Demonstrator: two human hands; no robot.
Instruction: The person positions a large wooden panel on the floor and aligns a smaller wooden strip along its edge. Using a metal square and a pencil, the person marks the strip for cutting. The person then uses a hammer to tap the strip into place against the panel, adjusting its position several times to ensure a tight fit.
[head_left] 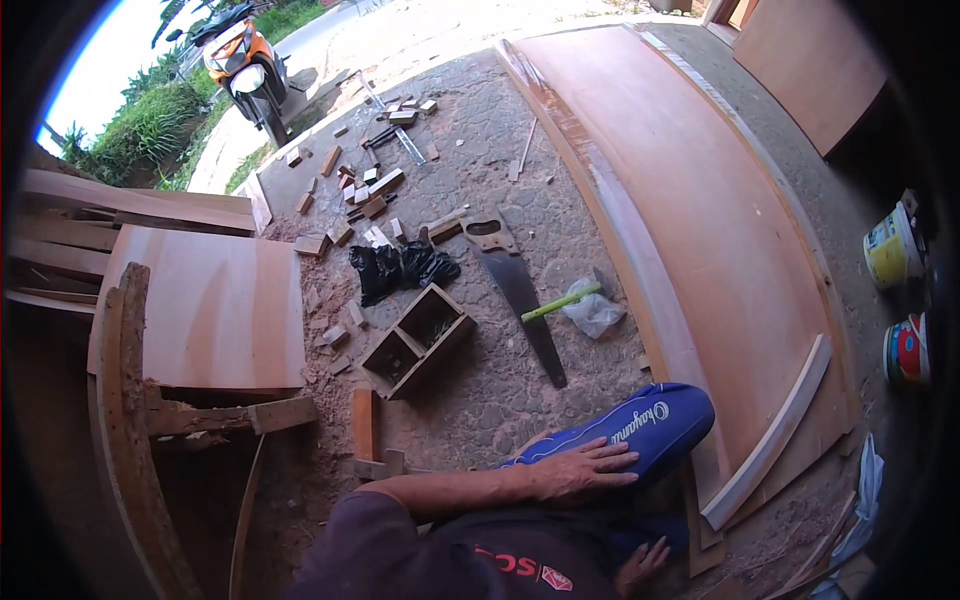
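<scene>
Beside a long wooden panel [690,190], someone sits with knees bent, and from where I stand the left hand [590,470] lies flat and empty across one blue trouser knee [665,425], its fingers a little spread. The right hand [643,567] is low down near the other leg, fingers loosely extended; I can't tell whether its palm holds anything. That panel stretches away to the right of the knee, with a pale wood strip [775,430] lying across its near end. On the rough floor just ahead, a green-handled hammer [560,302] rests on a clear plastic bag [592,318], and a handsaw [522,297] points its blade tip back toward the sitter. Left of the saw stands a two-compartment wooden box [440,354], near some black plastic [375,275]. Farther off, I see scattered wood blocks and an orange scooter [245,65] outside.
</scene>
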